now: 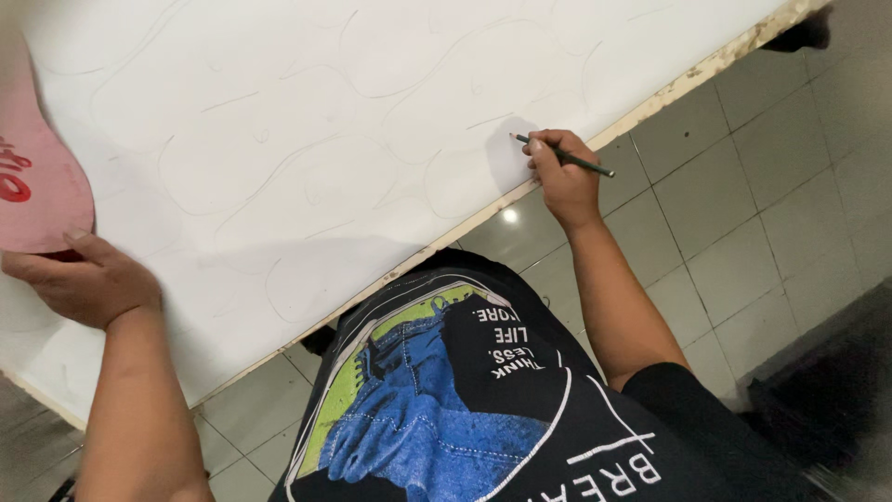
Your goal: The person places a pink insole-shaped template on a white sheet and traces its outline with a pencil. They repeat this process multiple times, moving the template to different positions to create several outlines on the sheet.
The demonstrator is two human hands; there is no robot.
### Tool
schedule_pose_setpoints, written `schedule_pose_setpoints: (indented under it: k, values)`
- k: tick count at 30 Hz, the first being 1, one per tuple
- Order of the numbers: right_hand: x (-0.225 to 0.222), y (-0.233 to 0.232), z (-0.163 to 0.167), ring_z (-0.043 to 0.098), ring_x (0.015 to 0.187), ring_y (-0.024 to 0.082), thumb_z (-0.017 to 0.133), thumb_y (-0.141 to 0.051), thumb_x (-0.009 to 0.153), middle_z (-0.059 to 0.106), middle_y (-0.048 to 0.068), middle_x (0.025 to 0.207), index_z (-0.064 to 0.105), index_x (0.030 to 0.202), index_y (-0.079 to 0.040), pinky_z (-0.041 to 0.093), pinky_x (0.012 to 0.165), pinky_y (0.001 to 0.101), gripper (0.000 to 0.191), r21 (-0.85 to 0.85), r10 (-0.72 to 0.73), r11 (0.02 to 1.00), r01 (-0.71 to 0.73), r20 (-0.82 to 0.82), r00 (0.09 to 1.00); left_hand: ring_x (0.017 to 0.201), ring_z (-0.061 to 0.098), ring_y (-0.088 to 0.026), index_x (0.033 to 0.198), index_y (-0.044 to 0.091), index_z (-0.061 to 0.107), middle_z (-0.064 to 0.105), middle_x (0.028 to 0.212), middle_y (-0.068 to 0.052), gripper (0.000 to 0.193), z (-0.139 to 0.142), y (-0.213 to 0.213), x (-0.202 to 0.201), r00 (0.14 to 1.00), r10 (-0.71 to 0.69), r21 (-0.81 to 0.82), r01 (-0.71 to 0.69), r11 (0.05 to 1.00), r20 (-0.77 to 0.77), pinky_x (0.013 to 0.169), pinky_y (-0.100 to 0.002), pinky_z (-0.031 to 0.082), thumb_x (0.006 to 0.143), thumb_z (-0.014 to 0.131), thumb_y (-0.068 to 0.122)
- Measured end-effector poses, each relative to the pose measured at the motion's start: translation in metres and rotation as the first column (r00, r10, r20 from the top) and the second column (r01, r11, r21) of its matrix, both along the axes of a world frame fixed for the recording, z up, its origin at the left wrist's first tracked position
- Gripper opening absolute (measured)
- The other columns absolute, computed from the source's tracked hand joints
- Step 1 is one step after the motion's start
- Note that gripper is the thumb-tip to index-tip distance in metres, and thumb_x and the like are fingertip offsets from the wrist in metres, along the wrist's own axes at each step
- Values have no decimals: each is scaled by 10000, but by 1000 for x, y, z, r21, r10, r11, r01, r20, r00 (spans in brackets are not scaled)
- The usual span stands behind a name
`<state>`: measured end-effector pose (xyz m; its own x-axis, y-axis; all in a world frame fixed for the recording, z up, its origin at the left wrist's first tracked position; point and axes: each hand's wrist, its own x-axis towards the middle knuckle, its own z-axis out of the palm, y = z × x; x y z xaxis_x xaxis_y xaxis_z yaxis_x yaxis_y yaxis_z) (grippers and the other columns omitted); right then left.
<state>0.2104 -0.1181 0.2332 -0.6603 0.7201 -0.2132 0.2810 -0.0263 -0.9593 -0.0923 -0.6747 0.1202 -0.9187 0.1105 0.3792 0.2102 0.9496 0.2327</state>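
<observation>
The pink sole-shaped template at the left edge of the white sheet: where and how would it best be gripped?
Grip the pink sole-shaped template at its rounded lower end, coming from the near side. That end faces the person, and the left hand already rests there with fingertips on its rim. It lies flat on the white sheet, so probably a pinch at that edge, thumb sliding under.

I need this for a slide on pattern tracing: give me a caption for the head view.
Right hand holds a pencil on the white sheet; left hand touches a pink template.
</observation>
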Motion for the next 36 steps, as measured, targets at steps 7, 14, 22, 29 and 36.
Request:
schedule_pose_setpoints:
  k: [7,14,22,29,36]
  values:
    - [21,-1,2,672,815,101,630,-132,999,734,80,941,682,1067,10,565,718,258,166,120,77,989,-87,81,994,1224,658,-328,1587,-149,6,551,1469,-269,748,6,6,1,999,-6,114,0,993,46,1073,-398,593,1076,434,189]
    - [29,6,3,639,792,138,584,-100,1023,696,106,912,652,1048,26,565,715,284,145,-17,-83,996,83,-44,996,1206,687,-336,1388,-69,341,593,1292,-224,394,17,8,-6,995,-24,295,-6,956,95,994,-437,576,1058,474,100]
    - [43,100,17,676,914,143,551,-82,1029,701,112,1057,628,1160,20,576,769,274,183,16,-232,971,240,-201,952,968,600,-160,1267,-14,475,605,1207,-127,169,82,129,40,969,-224,750,73,657,103,872,-323,544,1100,498,-15]
    - [43,215,-2,642,922,100,558,-88,1041,709,76,1083,626,1212,17,555,778,255,212,10,-174,984,178,-158,972,839,587,-104,1199,14,441,615,1054,-77,134,110,331,95,887,-384,916,-95,390,255,760,-243,520,1115,537,57]
    - [62,266,-15,685,878,104,590,-102,1024,737,78,999,672,1114,15,573,770,253,170,99,7,995,-8,7,1000,966,637,-232,1227,-19,471,637,1111,-123,268,80,403,102,970,-157,487,46,872,188,873,-375,542,1103,552,205]
